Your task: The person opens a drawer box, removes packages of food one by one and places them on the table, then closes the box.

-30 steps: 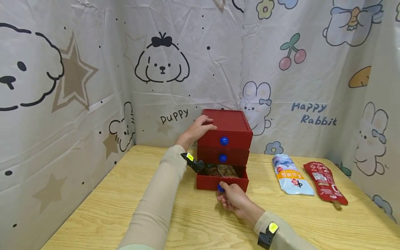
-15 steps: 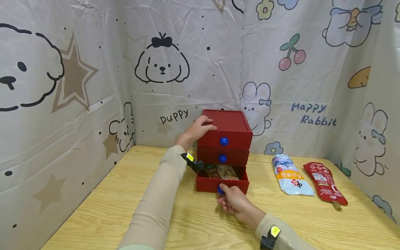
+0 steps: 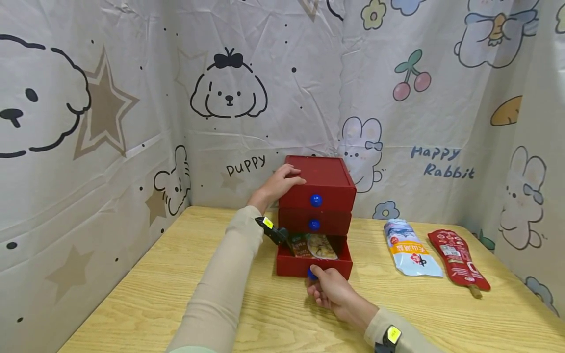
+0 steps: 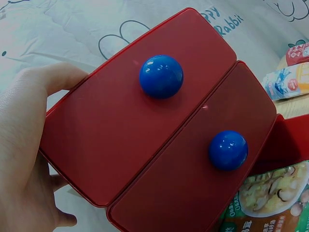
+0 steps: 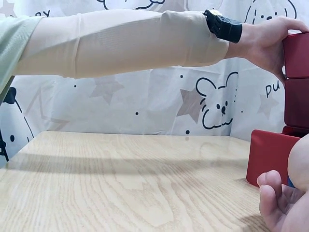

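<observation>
A red three-drawer cabinet (image 3: 321, 171) with blue knobs stands on the table. My left hand (image 3: 279, 185) holds its upper left corner; in the left wrist view, that hand (image 4: 29, 140) bends round the corner, with fingers along the side. The bottom drawer (image 3: 287, 267) is pulled out, while the two above are closed. My right hand (image 3: 333, 291) pinches the bottom drawer's blue knob (image 3: 312, 273), mostly hidden by thumb and fingers. Inside the drawer lies a food packet (image 3: 321, 246) with a bowl of food pictured on it, also in the left wrist view.
To the cabinet's right lie a light blue and orange pouch (image 3: 411, 250) and a dark red packet (image 3: 459, 257). The wooden table (image 3: 154, 289) ends against printed cloth walls (image 3: 265, 132) at the back and sides.
The bottom drawer has slid further out toward me, with my right hand on its knob moving along. More of the packet inside shows. My left hand has stayed on the cabinet.
</observation>
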A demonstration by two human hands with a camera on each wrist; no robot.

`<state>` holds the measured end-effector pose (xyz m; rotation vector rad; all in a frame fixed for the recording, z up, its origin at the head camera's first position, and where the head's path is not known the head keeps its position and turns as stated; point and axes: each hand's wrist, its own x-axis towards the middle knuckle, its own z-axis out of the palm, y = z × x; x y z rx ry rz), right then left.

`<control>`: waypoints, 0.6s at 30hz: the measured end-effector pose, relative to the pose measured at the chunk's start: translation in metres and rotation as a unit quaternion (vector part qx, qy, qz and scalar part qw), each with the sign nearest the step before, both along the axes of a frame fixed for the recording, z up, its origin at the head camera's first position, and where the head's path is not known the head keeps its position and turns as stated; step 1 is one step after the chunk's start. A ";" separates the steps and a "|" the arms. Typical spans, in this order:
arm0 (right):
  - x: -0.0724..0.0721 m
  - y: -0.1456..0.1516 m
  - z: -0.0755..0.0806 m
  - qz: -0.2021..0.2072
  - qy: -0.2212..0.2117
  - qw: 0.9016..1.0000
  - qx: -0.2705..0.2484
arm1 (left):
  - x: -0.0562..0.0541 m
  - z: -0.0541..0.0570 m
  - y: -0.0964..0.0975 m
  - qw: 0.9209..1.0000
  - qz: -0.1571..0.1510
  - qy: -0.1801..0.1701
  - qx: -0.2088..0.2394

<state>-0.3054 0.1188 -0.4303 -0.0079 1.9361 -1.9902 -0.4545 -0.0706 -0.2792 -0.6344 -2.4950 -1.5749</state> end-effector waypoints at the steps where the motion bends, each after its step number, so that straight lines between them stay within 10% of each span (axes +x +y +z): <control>1: 0.001 0.000 0.000 0.001 0.002 1.000 0.001 | 0.000 0.000 0.000 1.000 0.000 0.000 0.000; 18: 0.020 0.004 0.001 0.017 -0.007 1.000 0.005 | 0.000 0.001 0.000 1.000 -0.010 0.004 0.005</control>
